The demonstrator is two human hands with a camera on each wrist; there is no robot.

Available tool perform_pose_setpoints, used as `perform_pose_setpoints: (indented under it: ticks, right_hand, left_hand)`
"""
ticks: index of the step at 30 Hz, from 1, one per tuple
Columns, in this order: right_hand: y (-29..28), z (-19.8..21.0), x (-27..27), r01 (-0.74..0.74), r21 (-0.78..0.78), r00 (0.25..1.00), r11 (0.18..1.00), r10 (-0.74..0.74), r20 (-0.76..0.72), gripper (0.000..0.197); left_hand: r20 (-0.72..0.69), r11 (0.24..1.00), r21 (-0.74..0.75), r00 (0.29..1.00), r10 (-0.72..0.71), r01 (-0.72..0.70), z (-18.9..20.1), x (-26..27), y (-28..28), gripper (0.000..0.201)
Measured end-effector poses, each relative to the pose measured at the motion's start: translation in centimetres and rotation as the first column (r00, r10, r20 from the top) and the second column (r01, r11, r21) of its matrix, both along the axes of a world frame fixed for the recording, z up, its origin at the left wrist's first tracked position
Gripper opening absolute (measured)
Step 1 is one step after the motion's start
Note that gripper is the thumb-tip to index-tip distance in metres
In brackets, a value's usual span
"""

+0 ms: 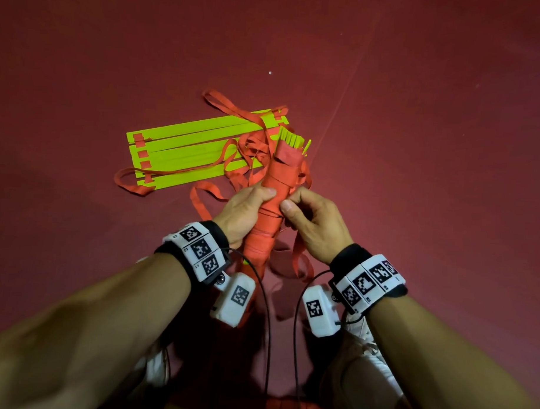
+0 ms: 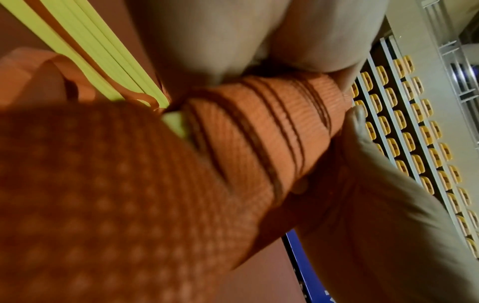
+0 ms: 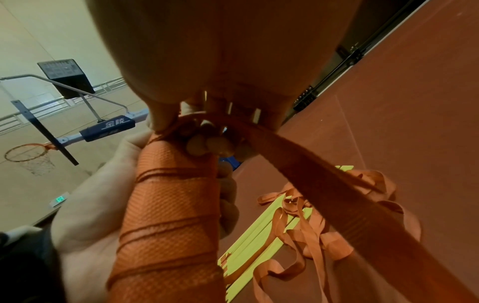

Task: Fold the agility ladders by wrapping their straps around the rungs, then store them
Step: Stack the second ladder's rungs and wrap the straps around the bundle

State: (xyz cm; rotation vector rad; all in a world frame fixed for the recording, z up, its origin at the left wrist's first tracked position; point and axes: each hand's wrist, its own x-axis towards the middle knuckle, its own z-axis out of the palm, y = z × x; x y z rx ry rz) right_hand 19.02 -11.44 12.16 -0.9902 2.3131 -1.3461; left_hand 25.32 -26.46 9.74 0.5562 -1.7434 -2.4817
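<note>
A bundle of yellow-green rungs wound in orange strap [image 1: 273,198] stands tilted in front of me, its rung ends [image 1: 291,140] sticking out at the top. My left hand [image 1: 247,208] grips the bundle [image 2: 259,131] around its middle. My right hand [image 1: 305,216] pinches the loose strap [image 3: 324,184] against the bundle's right side. The wound bundle [image 3: 168,205] fills the right wrist view. A second ladder [image 1: 188,149] lies flat on the floor behind, its yellow-green rungs side by side and its orange straps [image 1: 235,108] tangled over them.
The dark red court floor [image 1: 417,148] spreads all around. My white shoes [image 1: 370,361] are below the hands. Another orange bundle [image 1: 295,408] shows at the bottom edge. A basketball hoop [image 3: 28,153] and rows of yellow seats [image 2: 414,133] appear in the wrist views.
</note>
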Motion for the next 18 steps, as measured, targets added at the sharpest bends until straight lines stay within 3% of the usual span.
perform_pose_setpoints:
  ticks: [2,3,5,6,9,11,13,16,18]
  right_hand:
    - [0.0,0.2,-0.1,-0.013,0.021,1.000,1.000,0.014,-0.010,0.026]
    - [0.0,0.2,-0.1,-0.031,0.036,0.999,0.999,0.032,-0.017,0.023]
    - [0.0,0.2,-0.3,-0.077,0.067,0.997,0.995,0.078,-0.025,0.014]
    - [0.0,0.2,-0.4,-0.088,0.081,0.996,0.993,0.090,-0.020,0.012]
    - [0.3,0.2,-0.9,-0.062,0.115,0.998,0.991,0.063,-0.005,0.009]
    - [0.6,0.2,-1.2,-0.034,0.136,0.999,0.990,0.036,-0.011,0.012]
    - [0.6,0.1,-1.3,-0.009,0.150,1.000,0.989,0.012,-0.022,0.017]
    - [0.4,0.1,-1.2,-0.001,0.164,1.000,0.986,0.006,-0.031,0.021]
    - [0.2,0.0,-1.1,-0.011,0.167,0.999,0.986,0.017,-0.032,0.022]
  left_hand:
    - [-0.052,0.998,0.005,0.997,-0.061,0.062,-0.2,0.1,-0.3,0.008]
    - [-0.092,0.993,-0.008,0.989,-0.118,0.117,-0.3,0.1,-0.4,0.014]
    - [-0.097,0.984,-0.072,0.980,-0.172,0.165,-0.4,0.1,-1.0,0.050]
    - [-0.088,0.984,-0.099,0.984,-0.155,0.146,-0.3,0.0,-1.4,0.056]
    - [-0.059,0.981,-0.162,0.991,-0.116,0.105,-0.9,-0.2,-2.3,0.039]
    - [-0.070,0.981,-0.181,0.994,-0.086,0.072,-1.1,-0.1,-2.5,0.040]
    - [-0.058,0.987,-0.151,0.997,-0.060,0.050,-1.4,-0.3,-2.4,0.044]
    - [-0.033,0.997,-0.053,0.998,-0.055,0.054,-1.2,-0.4,-2.0,0.025]
    - [-0.017,0.998,0.002,0.998,-0.058,0.058,-0.8,-0.4,-1.8,0.025]
